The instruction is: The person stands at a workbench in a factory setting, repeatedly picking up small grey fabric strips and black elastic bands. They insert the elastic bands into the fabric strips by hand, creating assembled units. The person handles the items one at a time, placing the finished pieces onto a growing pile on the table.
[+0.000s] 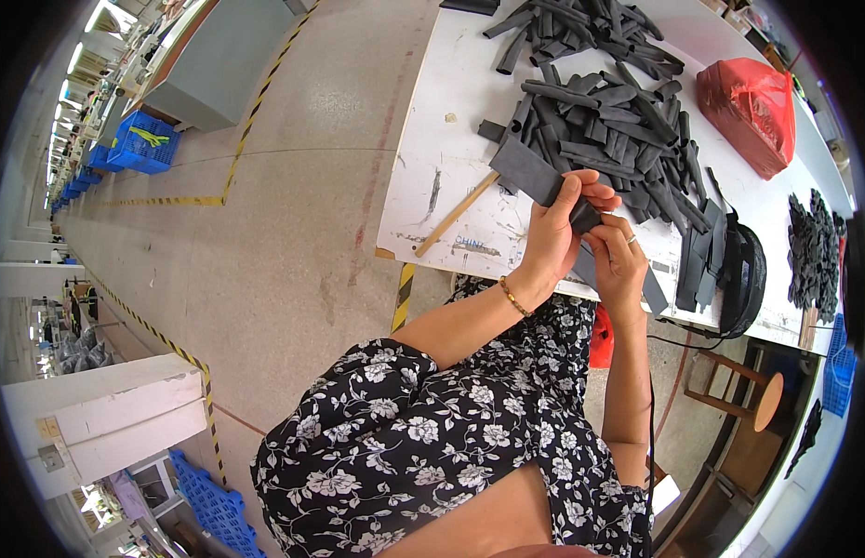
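Note:
Over the near edge of the white table, both my hands hold a flat dark grey strip of cloth- or leather-like material. My left hand, with a beaded bracelet at the wrist, has its thumb on top of the strip and its fingers beneath. Closed in a pinch, my right hand grips the strip's near end, which looks curled or folded between the hands. Another dark grey strip shows beside my right wrist. Just beyond my hands lies a large heap of dark grey tube-like pieces.
On the white table are a wooden stick, a red plastic bag, flat dark strips, a black bag and a second dark heap. A wooden stool stands below right. Blue crates sit far left.

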A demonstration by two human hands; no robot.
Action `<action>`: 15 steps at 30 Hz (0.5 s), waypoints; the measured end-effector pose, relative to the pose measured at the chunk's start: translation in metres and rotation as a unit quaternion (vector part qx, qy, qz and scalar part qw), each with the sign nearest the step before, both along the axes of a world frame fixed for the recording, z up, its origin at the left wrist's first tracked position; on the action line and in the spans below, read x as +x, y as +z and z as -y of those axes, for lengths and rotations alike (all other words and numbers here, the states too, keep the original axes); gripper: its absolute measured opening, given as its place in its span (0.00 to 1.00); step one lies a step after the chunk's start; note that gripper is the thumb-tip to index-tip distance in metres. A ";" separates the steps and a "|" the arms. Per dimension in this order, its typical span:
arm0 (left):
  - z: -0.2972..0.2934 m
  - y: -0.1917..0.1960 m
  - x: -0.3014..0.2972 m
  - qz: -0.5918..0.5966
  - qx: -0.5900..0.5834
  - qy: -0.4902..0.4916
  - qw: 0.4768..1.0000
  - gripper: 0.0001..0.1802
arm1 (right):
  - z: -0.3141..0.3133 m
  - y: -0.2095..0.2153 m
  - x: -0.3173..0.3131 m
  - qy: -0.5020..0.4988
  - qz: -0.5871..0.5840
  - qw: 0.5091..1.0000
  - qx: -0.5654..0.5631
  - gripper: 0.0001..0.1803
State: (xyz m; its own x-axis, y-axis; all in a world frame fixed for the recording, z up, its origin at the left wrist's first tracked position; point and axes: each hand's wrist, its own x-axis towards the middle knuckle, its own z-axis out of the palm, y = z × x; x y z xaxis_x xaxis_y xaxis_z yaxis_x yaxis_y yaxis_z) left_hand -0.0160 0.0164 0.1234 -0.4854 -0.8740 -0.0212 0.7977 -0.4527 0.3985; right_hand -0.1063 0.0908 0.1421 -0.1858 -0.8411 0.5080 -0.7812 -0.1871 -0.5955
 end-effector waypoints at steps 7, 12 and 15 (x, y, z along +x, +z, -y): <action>0.003 0.002 0.003 0.016 0.020 0.006 1.000 0.19 | 0.001 0.000 0.002 0.000 -0.001 1.000 0.008 0.06; 0.011 0.006 0.001 0.007 -0.048 0.022 0.999 0.24 | 0.007 -0.010 0.017 -0.030 0.398 0.916 0.042 0.06; 0.026 0.009 0.007 0.014 -0.136 0.026 0.990 0.24 | 0.007 -0.029 0.015 -0.082 0.482 0.872 -0.017 0.07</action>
State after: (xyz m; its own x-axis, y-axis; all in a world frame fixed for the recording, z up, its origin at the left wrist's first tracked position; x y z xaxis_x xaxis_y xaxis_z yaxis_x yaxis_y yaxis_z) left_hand -0.0094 -0.0101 0.1323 -0.4418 -0.8730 0.2063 0.8043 -0.2837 0.5221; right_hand -0.0910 0.0833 0.1133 -0.6564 -0.7509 0.0731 0.0621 -0.1504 -0.9867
